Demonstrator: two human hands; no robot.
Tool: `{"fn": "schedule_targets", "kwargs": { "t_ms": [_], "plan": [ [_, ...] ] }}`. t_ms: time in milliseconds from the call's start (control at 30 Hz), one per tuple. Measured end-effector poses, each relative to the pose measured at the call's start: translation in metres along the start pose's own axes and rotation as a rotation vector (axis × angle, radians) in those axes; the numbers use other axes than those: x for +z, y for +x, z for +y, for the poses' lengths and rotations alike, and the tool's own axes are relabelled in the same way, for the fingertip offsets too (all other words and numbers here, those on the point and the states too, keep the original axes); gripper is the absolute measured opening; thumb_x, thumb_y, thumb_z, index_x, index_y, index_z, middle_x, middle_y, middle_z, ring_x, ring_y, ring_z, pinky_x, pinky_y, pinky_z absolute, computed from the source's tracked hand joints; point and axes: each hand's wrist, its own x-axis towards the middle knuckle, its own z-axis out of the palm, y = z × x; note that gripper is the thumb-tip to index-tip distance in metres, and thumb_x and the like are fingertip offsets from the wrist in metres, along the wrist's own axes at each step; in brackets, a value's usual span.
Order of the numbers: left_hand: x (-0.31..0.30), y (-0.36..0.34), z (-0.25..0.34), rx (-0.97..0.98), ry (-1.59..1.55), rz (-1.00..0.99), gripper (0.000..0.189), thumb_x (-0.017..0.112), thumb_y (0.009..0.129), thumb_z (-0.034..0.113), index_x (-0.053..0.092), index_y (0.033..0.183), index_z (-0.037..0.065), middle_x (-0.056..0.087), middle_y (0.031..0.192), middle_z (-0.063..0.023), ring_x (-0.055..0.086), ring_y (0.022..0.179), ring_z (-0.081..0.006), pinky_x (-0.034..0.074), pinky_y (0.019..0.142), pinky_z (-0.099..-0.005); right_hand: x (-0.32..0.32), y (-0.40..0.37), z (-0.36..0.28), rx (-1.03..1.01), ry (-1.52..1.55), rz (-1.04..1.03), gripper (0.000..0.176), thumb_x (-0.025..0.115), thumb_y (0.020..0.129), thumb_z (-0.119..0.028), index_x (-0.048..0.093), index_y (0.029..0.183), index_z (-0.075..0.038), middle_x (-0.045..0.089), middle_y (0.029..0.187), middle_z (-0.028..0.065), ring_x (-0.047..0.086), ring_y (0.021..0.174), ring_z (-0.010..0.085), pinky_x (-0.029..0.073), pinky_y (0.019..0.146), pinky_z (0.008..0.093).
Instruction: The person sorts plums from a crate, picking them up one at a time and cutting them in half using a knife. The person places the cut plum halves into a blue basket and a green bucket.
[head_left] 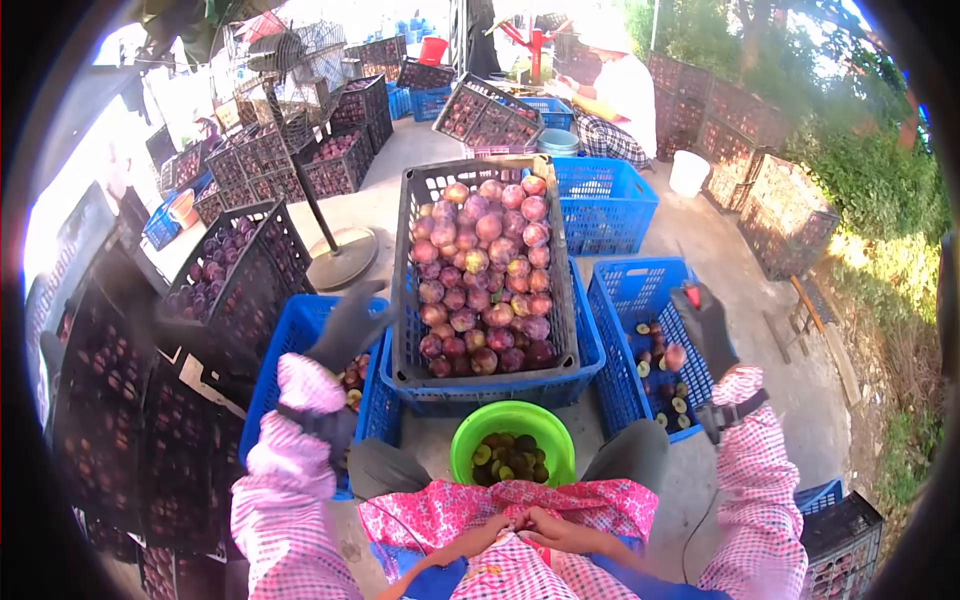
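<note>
My left hand (350,325), in a dark glove, is over the left blue crate (290,345) beside the black crate's edge, its fingers apart and holding nothing. In my gloved right hand (708,322) is a red-handled tool (692,295), above the right blue crate (612,335). Just below that hand is a reddish plum (675,357); cut and whole fruit lie under it. Between my hands, a black crate (573,330) full of plums (485,270) rests on a blue crate. A green bowl (462,450) with dark fruit pieces stands between my knees.
Two bare hands (530,528) meet at the lower middle, near pink cloth. Stacked black crates (110,420) stand left, near a fan stand (340,262). A person in white (625,95) sits ahead, near a white bucket (689,174). More crates (785,215) stand right.
</note>
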Motion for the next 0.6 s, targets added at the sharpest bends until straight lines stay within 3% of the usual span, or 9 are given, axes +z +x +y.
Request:
{"fn": "schedule_targets", "kwargs": {
  "t_ms": [100, 200, 233, 267, 300, 333, 367, 467, 600],
  "plan": [
    [0.078, 0.064, 0.011, 0.061, 0.041, 0.009, 0.06, 0.068, 0.085, 0.038, 0.055, 0.131, 0.001, 0.063, 0.118, -0.024, 0.06, 0.112, -0.0382, 0.046, 0.098, -0.0459, 0.055, -0.007, -0.031, 0.218, 0.18, -0.028, 0.049, 0.071, 0.086, -0.046, 0.062, 0.1, 0.0, 0.067, 0.083, 0.0176, 0.066, 0.078, 0.0282, 0.05, 0.071, 0.0428],
    [0.12, 0.114, 0.025, -0.078, 0.085, 0.058, 0.062, 0.066, 0.084, 0.031, 0.045, 0.136, 0.004, 0.056, 0.13, -0.0226, 0.06, 0.11, -0.0397, 0.049, 0.093, -0.0492, 0.134, -0.006, -0.009, 0.15, -0.144, 0.004, 0.063, 0.072, 0.082, -0.053, 0.059, 0.106, 0.004, 0.065, 0.092, 0.0308, 0.063, 0.087, 0.0483, 0.048, 0.074, 0.0512],
    [0.14, 0.128, 0.006, -0.003, 0.182, 0.148, 0.064, 0.064, 0.084, 0.029, 0.04, 0.14, 0.005, 0.056, 0.13, -0.0229, 0.061, 0.109, -0.0416, 0.05, 0.091, -0.0502, 0.17, -0.008, 0.012, 0.002, -0.072, 0.145, 0.066, 0.071, 0.081, -0.055, 0.058, 0.106, 0.005, 0.063, 0.097, 0.0319, 0.061, 0.089, 0.0495, 0.048, 0.075, 0.0517],
    [0.153, 0.141, -0.007, -0.078, 0.259, 0.121, 0.065, 0.061, 0.084, 0.025, 0.038, 0.142, 0.007, 0.052, 0.134, -0.0245, 0.062, 0.108, -0.0419, 0.051, 0.088, -0.051, 0.173, -0.016, -0.006, 0.109, -0.054, 0.044, 0.065, 0.072, 0.081, -0.055, 0.059, 0.106, 0.004, 0.063, 0.102, 0.03, 0.061, 0.091, 0.0478, 0.048, 0.076, 0.0511],
    [0.139, 0.145, 0.01, -0.225, 0.281, -0.008, 0.064, 0.059, 0.083, 0.023, 0.038, 0.143, 0.01, 0.046, 0.141, -0.0236, 0.063, 0.107, -0.0397, 0.052, 0.084, -0.0535, 0.189, -0.025, -0.006, 0.095, -0.003, 0.094, 0.062, 0.073, 0.081, -0.053, 0.058, 0.106, 0.002, 0.064, 0.096, 0.0264, 0.061, 0.087, 0.0463, 0.049, 0.073, 0.0499],
    [0.131, 0.142, 0.022, -0.193, 0.452, 0.061, 0.063, 0.057, 0.083, 0.021, 0.041, 0.143, 0.014, 0.043, 0.145, -0.0215, 0.064, 0.105, -0.0402, 0.052, 0.079, -0.0573, 0.208, -0.026, 0.009, 0.077, -0.041, 0.118, 0.059, 0.073, 0.082, -0.052, 0.057, 0.104, 0.0, 0.065, 0.089, 0.0223, 0.063, 0.081, 0.0424, 0.049, 0.07, 0.0484],
    [0.151, 0.157, -0.005, -0.17, 0.61, 0.056, 0.064, 0.057, 0.082, 0.021, 0.042, 0.144, 0.017, 0.042, 0.147, -0.02, 0.063, 0.107, -0.0413, 0.051, 0.08, -0.0585, 0.175, -0.034, -0.057, 0.276, 0.144, -0.062, 0.056, 0.072, 0.082, -0.05, 0.056, 0.102, -0.001, 0.064, 0.085, 0.0198, 0.063, 0.077, 0.0393, 0.049, 0.067, 0.0478],
    [0.144, 0.163, -0.018, -0.092, 0.628, -0.092, 0.071, 0.063, 0.081, 0.025, 0.039, 0.148, 0.022, 0.034, 0.154, -0.0195, 0.055, 0.12, -0.0425, 0.047, 0.092, -0.0599, 0.212, -0.031, -0.013, 0.031, -0.107, 0.192, 0.046, 0.074, 0.081, -0.041, 0.057, 0.098, -0.002, 0.064, 0.085, 0.0202, 0.062, 0.078, 0.0417, 0.048, 0.068, 0.0488],
    [0.144, 0.175, -0.022, -0.013, 0.583, 0.035, 0.052, 0.062, 0.082, 0.021, 0.05, 0.131, 0.014, 0.05, 0.136, -0.018, 0.063, 0.105, -0.0383, 0.053, 0.081, -0.0541, 0.212, -0.029, -0.008, 0.095, -0.066, 0.149, 0.042, 0.075, 0.078, -0.037, 0.059, 0.1, -0.004, 0.064, 0.088, 0.0207, 0.062, 0.082, 0.0441, 0.048, 0.07, 0.0504]
  ]
}}
